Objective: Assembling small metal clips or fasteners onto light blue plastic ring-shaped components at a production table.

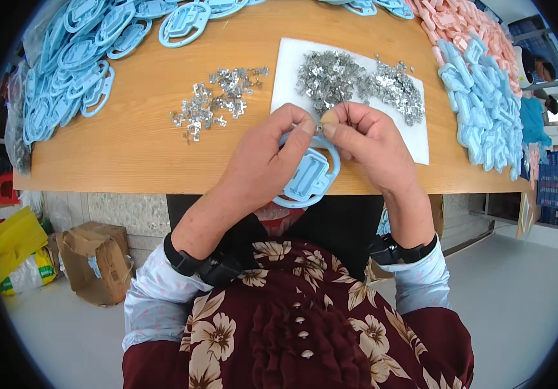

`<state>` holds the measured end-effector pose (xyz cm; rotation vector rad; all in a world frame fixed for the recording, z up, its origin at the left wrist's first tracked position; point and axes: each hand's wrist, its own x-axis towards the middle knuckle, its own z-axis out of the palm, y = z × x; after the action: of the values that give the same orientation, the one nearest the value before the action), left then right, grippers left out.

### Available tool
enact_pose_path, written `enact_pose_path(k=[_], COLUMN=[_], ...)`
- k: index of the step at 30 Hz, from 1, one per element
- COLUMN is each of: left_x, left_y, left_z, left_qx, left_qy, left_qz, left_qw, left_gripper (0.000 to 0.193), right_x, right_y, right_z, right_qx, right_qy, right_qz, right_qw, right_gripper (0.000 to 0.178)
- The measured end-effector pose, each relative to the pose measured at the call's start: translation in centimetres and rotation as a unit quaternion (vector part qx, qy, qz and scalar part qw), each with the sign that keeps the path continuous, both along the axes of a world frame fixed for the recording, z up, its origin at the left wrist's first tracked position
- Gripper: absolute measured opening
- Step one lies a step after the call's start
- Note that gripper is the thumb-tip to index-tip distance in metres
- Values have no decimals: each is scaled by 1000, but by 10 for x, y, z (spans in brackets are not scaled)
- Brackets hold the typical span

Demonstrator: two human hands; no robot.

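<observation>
My left hand (pixel 271 152) is closed on a light blue plastic part (pixel 309 176), an oval ring with a boxy recessed middle, held by its upper rim at the table's front edge. My right hand (pixel 371 136) is pinched at the same rim, thumb against forefinger. A small silvery metal piece (pixel 318 129) shows between the fingertips of both hands, partly covered. Just beyond them, a heap of small metal clips (pixel 331 74) and a second heap of small shiny metal pieces (pixel 396 91) lie on a white foam sheet (pixel 415 144).
Loose metal clips (pixel 211 100) lie scattered left of the sheet on the wooden table (pixel 136 152). Blue ring-shaped parts (pixel 74 71) pile up at the far left. Blue handle-like parts (pixel 480 110) and pink parts (pixel 467 26) are heaped at right. A cardboard box (pixel 97 262) stands on the floor.
</observation>
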<state>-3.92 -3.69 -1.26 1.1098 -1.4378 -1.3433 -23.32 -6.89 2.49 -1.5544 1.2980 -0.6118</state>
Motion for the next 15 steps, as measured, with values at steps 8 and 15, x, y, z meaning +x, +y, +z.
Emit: enact_pose_path(k=[8,15], left_x=[7,24], left_y=[-1,-1], left_z=[-6,-5], left_qx=[33,89], left_qy=[53,113], left_qz=[-14,55], left_qw=[998,988], left_gripper=[17,25], right_x=[-4,-9], right_y=[4,25], right_z=[9,10], right_qx=[4,-14], right_qy=[17,-54], right_qz=[-18,14], right_qw=[1000,998], right_gripper=[23,22])
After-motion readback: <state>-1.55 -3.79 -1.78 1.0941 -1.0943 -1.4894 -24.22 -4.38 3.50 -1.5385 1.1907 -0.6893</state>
